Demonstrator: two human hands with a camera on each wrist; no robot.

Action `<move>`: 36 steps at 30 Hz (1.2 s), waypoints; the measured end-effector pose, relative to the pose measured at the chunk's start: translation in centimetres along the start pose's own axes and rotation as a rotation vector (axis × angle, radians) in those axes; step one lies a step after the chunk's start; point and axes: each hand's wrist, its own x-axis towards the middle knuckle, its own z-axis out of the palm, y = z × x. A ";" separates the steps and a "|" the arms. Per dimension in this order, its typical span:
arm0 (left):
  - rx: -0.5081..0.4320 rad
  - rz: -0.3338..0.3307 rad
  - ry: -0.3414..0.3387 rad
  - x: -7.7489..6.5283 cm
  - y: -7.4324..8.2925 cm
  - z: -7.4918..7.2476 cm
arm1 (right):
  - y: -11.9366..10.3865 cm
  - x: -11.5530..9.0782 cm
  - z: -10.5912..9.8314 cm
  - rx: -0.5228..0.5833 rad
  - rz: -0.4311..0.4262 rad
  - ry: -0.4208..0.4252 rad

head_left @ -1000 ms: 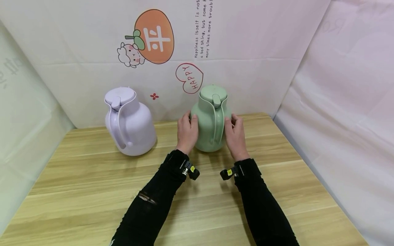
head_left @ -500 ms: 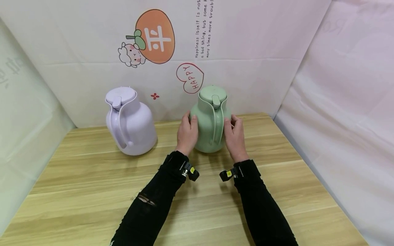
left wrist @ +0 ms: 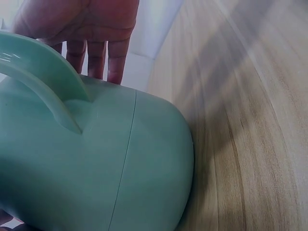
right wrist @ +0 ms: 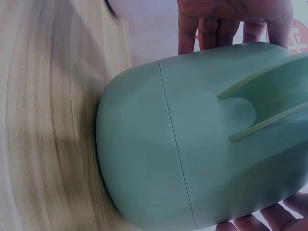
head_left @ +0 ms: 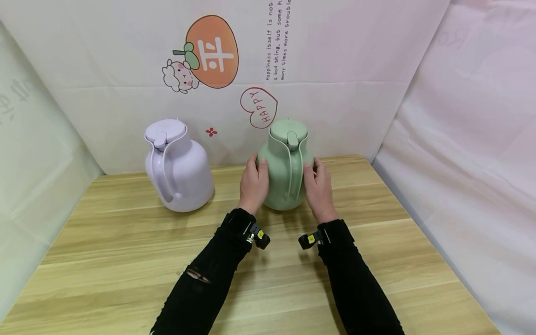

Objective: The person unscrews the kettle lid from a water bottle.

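A light green thermos jug (head_left: 278,174) stands upright at the back of the table, its handle and lid lever facing me. My left hand (head_left: 253,185) holds its left side, thumb at the front and fingers reaching round behind. On the other side my right hand (head_left: 320,190) holds it close beside the handle. In the left wrist view the jug's rounded base (left wrist: 161,159) sits right at the wood surface, with the right hand's fingers along the far side. A matching lilac thermos jug (head_left: 184,174) stands apart to the left, untouched, handle turned to the front left.
The wood-grain table (head_left: 259,288) backs onto a white printed cloth (head_left: 343,56) just behind the jugs. Another white cloth (head_left: 465,163) hangs along the right side, and one more (head_left: 37,153) along the left. A small wrist camera (head_left: 262,239) sits on each black sleeve.
The green jug has shifted slightly toward me and a little left, with both hands moving along with it. The lilac jug stays in place.
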 end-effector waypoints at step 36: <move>0.018 0.029 0.016 -1.1 -0.2 -0.7 | -3.5 -1.4 0.1 0.009 0.003 -0.045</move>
